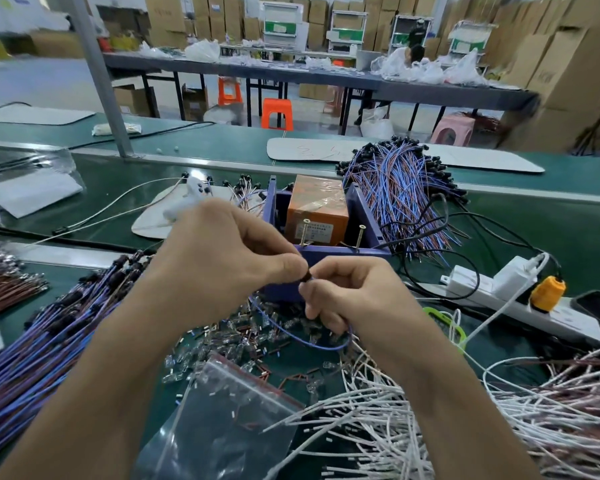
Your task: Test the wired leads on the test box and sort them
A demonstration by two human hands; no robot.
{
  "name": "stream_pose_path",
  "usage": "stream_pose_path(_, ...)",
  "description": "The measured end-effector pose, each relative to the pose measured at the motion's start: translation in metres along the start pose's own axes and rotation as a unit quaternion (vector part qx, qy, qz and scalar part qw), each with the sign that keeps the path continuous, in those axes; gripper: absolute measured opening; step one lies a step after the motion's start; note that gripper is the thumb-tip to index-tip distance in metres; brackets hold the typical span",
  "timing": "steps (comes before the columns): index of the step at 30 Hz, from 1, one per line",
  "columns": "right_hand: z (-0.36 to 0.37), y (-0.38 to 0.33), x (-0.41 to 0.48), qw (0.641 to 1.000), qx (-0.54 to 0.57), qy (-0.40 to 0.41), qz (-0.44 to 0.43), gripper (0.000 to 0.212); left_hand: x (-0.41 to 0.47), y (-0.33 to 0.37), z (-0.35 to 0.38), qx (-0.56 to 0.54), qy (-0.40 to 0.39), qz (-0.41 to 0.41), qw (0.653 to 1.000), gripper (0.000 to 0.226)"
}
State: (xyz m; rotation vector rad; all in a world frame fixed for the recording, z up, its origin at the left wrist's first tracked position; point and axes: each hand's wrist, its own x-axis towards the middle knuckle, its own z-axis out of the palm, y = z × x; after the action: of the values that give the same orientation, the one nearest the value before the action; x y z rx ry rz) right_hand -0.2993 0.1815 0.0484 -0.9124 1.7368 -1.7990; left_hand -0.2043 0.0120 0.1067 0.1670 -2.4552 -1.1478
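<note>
My left hand [222, 251] and my right hand [343, 292] meet in front of the purple test box [326, 254], which holds an orange block [317, 209] and two upright screws. Both hands pinch the small black cap end [305, 276] of one blue lead [291, 336]. Its wire loops down below my right hand. A bundle of blue and brown leads [42, 341] lies at the left. Another such pile [402, 188] fans out behind the box on the right.
White leads [430, 410] are heaped at the lower right. Several small clear parts [229, 337] and a clear zip bag [229, 420] lie near the front. A white power strip [520, 299] with an orange plug, black cables and a phone sit at the right.
</note>
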Motion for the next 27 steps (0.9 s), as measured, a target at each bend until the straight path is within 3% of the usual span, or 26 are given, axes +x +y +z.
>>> stream_pose_path(2,-0.002,0.003,0.001,0.998,0.057,0.011,0.009,0.003,0.001,-0.003,-0.001,-0.019,0.011,-0.023,1.000,0.013)
stream_pose_path(7,-0.004,0.010,0.002,0.992,0.122,-0.016,-0.003,0.011,0.000,-0.001,0.001,-0.142,-0.081,0.002,0.987,0.027)
stream_pose_path(12,-0.005,0.010,0.000,0.979,0.188,-0.075,-0.026,0.020,0.000,0.007,0.011,-0.109,-0.109,0.047,0.987,0.026)
stream_pose_path(18,-0.005,0.006,-0.002,0.976,0.194,-0.092,-0.036,0.013,-0.001,0.012,0.014,-0.128,-0.120,0.071,0.982,0.023)
stream_pose_path(27,-0.008,0.006,-0.001,0.987,0.150,-0.039,-0.035,0.036,0.000,0.004,0.008,-0.139,-0.099,0.071,0.983,0.024)
